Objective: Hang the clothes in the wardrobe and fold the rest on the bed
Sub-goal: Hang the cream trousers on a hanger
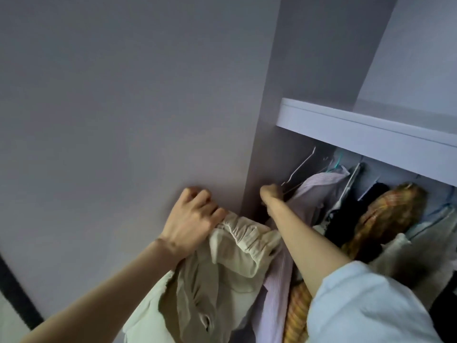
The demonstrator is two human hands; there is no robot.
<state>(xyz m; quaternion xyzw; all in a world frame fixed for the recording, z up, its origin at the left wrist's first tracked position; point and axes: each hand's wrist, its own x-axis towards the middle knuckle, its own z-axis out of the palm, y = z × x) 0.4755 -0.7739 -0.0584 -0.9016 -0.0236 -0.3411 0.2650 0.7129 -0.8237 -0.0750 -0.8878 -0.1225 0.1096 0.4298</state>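
Note:
My left hand (pixel 191 216) grips the elastic waistband of a pair of beige trousers (pixel 222 276), which hang down below it in front of the wardrobe's side panel. My right hand (pixel 270 194) reaches into the wardrobe and closes on the bottom of a metal wire hanger (pixel 300 169) that hangs under the shelf. Right beside that hand hangs a pink striped shirt (pixel 319 186). Further right hang dark garments (pixel 346 216), an orange plaid garment (pixel 385 214) and pale clothes (pixel 440 226). The rail itself is hidden by the shelf.
A white shelf (pixel 366 134) runs across the wardrobe just above the hangers. A tall pale lilac panel (pixel 123 120) fills the left of the view. A dark strip (pixel 17 293) shows at the bottom left. My light blue sleeve (pixel 366 305) covers the lower right.

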